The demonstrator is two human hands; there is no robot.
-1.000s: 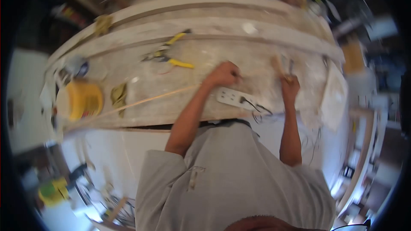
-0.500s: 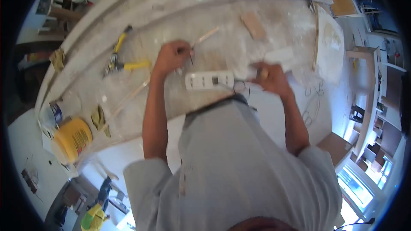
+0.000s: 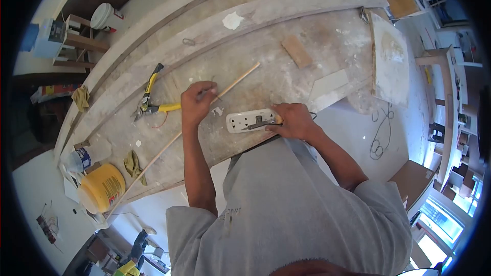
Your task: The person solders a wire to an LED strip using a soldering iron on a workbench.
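Observation:
My left hand (image 3: pixel 198 103) is closed, its fingertips pinched over the long thin wooden strip (image 3: pixel 239 80); a small dark item shows at the fingertips. The strip runs diagonally across the worktable. My right hand (image 3: pixel 292 120) is closed around a slim tool with a dark pointed tip (image 3: pixel 254 127), which lies over the white power strip (image 3: pixel 236 121). A black plug sits in the power strip. Left of my left hand are the yellow-handled pliers (image 3: pixel 149 103), with a thin red wire beside them.
A wooden block (image 3: pixel 296 51) and a pale flat piece (image 3: pixel 328 84) lie beyond the power strip. The yellow tub (image 3: pixel 105 186), a plastic bottle (image 3: pixel 81 159) and a cloth (image 3: pixel 134 166) are at the left. Curved wooden rails (image 3: pixel 204 26) cross the far side.
My right hand has moved in over the power strip and now has the slim tool in it. My left hand has come down beside the wooden strip. The camera view has shifted.

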